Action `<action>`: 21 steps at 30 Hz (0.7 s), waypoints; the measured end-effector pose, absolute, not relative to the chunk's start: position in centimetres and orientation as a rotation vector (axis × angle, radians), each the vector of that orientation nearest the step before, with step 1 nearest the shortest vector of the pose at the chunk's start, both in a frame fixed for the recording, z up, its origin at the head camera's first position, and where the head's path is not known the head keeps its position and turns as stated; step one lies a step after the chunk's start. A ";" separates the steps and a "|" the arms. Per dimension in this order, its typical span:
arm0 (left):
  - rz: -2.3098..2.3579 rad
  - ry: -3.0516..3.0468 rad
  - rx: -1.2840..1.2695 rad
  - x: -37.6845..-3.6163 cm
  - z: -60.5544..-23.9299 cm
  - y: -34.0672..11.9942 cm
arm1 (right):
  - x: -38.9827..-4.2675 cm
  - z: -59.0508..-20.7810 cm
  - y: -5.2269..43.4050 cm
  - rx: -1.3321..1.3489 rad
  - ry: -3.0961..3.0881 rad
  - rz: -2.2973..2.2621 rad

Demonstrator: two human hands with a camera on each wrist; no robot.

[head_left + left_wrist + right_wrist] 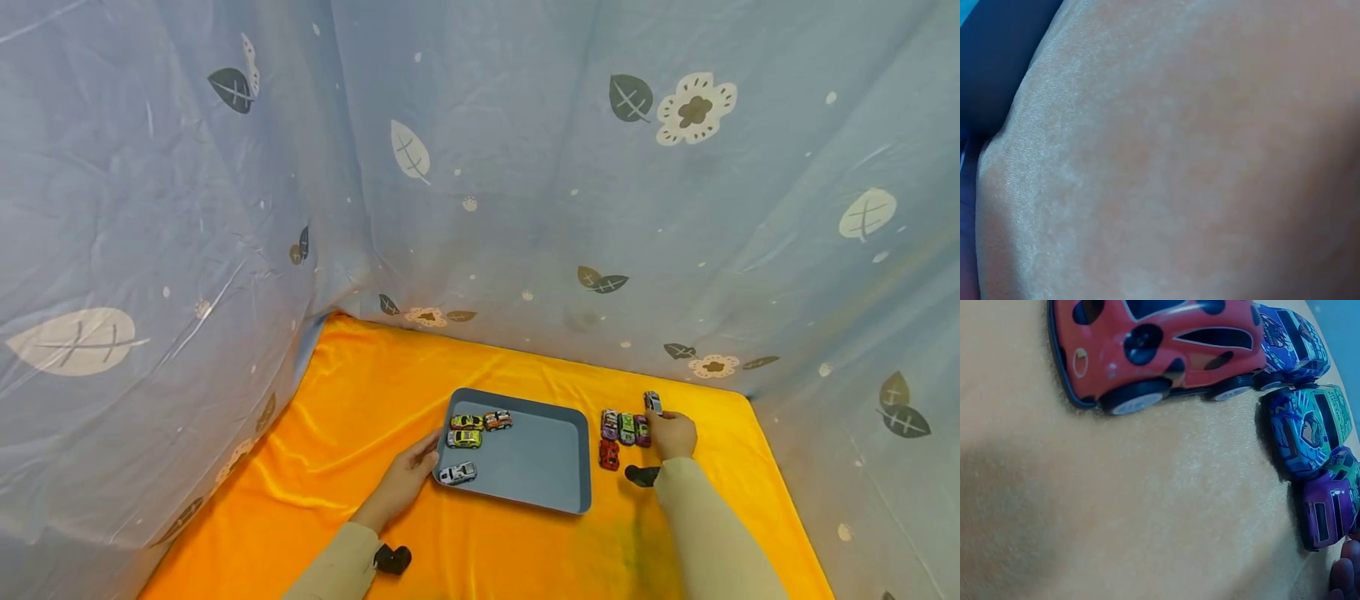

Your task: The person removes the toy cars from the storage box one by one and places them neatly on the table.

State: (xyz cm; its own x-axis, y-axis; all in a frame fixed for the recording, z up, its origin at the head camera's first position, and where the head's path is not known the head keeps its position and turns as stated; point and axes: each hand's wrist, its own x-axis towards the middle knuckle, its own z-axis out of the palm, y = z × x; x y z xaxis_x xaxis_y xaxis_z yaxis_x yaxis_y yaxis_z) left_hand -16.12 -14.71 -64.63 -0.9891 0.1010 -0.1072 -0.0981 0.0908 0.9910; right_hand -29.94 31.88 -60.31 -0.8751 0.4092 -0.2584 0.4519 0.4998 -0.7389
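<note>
Orange cloth (pixel 525 542) under everything, grey tray (pixel 547 467) mid-table with four cars at its far-left end. My left hand (pixel 408 479) rests loose-fingered on the tray's left rim. My right hand (pixel 672 433) pinches a small silver car (pixel 652 402) right of the tray — probably light, hard, free-rolling, best held by the sides. Red car (pixel 1160 344) and three parked cars (pixel 625 427) crowd just left.

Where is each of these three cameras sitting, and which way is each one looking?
Head: worn on the head, looking forward and down at the orange cloth, grey tray and toy cars; both sleeves, the left hand and the right hand show.
Left wrist: pressed so close that only blurred skin-coloured surface shows.
Right wrist: low over the cloth, facing the red car; fingertips show.
Shared: head and right wrist both show the red car.
</note>
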 end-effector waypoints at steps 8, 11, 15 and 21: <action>1.996 2.236 -0.014 -16.1 -64.4 -14.8 | -29.4 -60.6 32.4 0.752 2.714 -1.401; 1.983 2.255 -0.012 -16.1 -64.4 -14.7 | -28.5 -60.5 32.6 0.746 2.728 -1.419; 1.968 2.264 -0.011 -16.0 -64.5 -14.6 | -26.7 -60.6 32.6 0.748 2.770 -1.403; 1.963 2.261 -0.027 -16.1 -64.6 -14.6 | -24.1 -60.9 32.4 0.719 2.798 -1.393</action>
